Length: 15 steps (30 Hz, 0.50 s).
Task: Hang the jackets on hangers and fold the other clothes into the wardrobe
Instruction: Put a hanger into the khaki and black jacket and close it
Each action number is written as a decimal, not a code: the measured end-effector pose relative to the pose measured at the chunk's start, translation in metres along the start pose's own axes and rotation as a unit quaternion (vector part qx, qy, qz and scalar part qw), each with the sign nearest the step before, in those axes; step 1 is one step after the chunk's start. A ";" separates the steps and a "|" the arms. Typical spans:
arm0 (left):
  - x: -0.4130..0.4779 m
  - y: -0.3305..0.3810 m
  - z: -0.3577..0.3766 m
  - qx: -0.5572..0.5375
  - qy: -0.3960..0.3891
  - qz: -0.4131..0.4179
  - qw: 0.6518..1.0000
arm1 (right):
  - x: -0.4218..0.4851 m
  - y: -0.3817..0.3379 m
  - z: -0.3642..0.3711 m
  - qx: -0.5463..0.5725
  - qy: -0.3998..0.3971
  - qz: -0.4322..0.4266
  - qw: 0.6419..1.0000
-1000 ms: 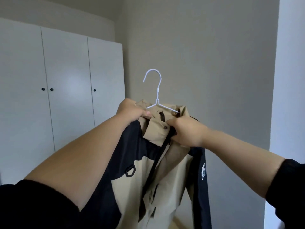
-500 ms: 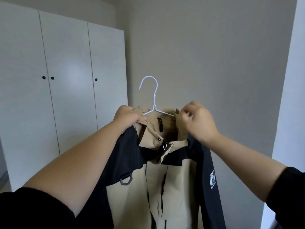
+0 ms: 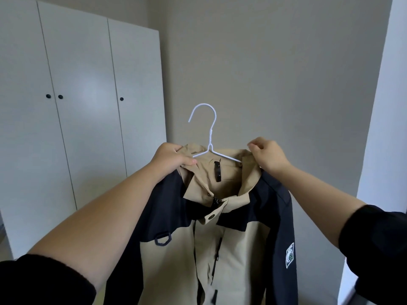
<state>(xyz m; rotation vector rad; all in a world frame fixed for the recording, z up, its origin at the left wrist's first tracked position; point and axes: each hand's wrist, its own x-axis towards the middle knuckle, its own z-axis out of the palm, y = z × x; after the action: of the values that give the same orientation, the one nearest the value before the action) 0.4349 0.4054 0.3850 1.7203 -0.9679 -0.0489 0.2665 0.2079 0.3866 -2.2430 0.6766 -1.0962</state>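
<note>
A tan and navy jacket [image 3: 220, 256] hangs in front of me on a white wire hanger [image 3: 210, 137], whose hook stands up above the collar. My left hand [image 3: 170, 159] grips the left side of the collar together with the hanger's arm. My right hand [image 3: 267, 156] pinches the right edge of the collar at the hanger's other end. The jacket's front is partly open at the neck and its lower part runs out of view.
A white wardrobe [image 3: 83, 106] with its doors closed and small black knobs stands to the left. A plain grey wall [image 3: 275, 73] is straight ahead, and a lighter wall edge [image 3: 387, 128] rises on the right.
My right hand moved from the jacket's front up to the right collar edge. The jacket now hangs spread wider on the hanger, and the collar has opened.
</note>
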 end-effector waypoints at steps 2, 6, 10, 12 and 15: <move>0.001 -0.001 0.000 -0.005 -0.012 0.004 1.000 | -0.004 -0.008 0.005 -0.011 -0.102 -0.019 0.995; 0.000 -0.005 -0.001 -0.004 -0.040 0.010 0.999 | -0.014 -0.006 0.010 0.005 -0.203 -0.001 0.979; -0.003 -0.010 0.000 0.000 -0.056 0.011 0.998 | -0.023 0.001 0.006 0.033 -0.263 -0.007 0.964; -0.003 -0.010 0.001 -0.008 -0.082 0.000 0.997 | -0.024 0.003 0.012 -0.014 -0.182 -0.035 0.983; 0.001 -0.006 -0.004 0.007 -0.128 -0.047 0.991 | -0.027 0.007 0.020 -0.022 -0.058 -0.046 0.997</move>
<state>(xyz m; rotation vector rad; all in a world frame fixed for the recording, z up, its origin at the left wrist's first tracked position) 0.4410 0.4083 0.3826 1.8011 -1.0740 -0.3315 0.2671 0.2249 0.3572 -2.3749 0.5599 -0.9932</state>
